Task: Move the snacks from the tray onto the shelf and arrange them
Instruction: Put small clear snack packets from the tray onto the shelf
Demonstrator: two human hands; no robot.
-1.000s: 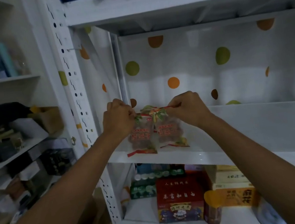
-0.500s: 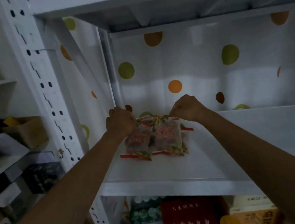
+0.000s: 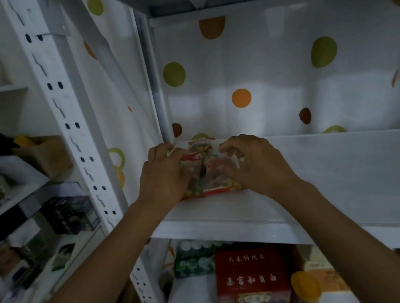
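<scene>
Fingers (image 3: pixel 169 152) of left hand (image 3: pixel 162 180) and right hand (image 3: pixel 255 165) pinch snack packets (image 3: pixel 208 177) between them, now pushed from shelf (image 3: pixel 322 182) front to back-left corner, resting beneath the grip; placement nearly done, release next.

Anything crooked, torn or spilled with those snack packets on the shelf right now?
Nothing stands out. The snack packets sit side by side on the white shelf near its back left corner, with the left hand and right hand gripping them. No spill or tear shows, though blur hides fine detail.
</scene>
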